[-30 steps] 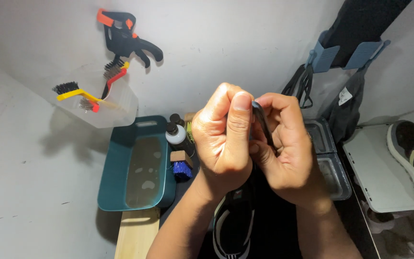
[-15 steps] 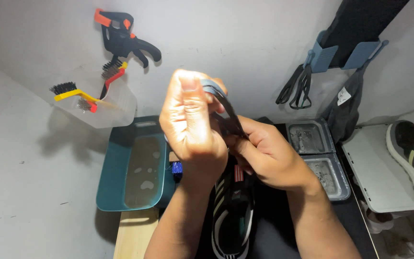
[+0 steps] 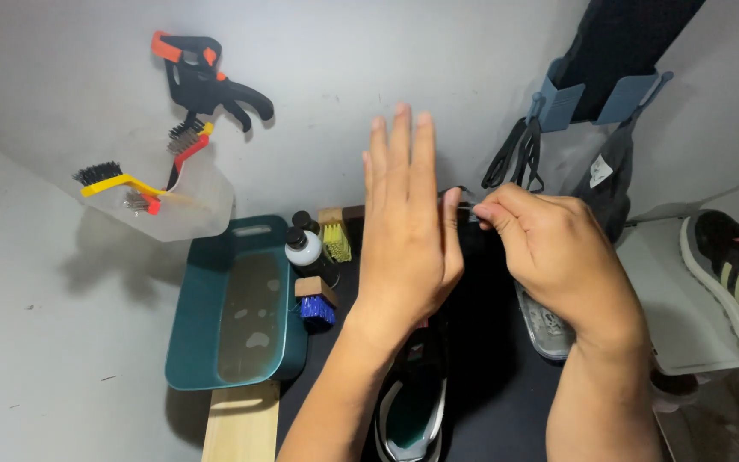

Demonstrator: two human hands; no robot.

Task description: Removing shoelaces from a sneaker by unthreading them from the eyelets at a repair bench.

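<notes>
I am holding my left hand (image 3: 408, 248) flat, fingers spread, while my right hand (image 3: 549, 248) is pinching the black shoelace (image 3: 459, 198) above the near sneaker (image 3: 412, 411); keeping it taut prevents slipping.

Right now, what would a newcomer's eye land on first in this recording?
The two hands in the centre: the left hand raised flat with fingers spread, the right hand pinching a thin black lace beside it, above a black shoe with white trim. On the wall at upper left hangs a black and orange clamp over a clear tub of brushes. Below it sits a teal basin of murky water.
</notes>
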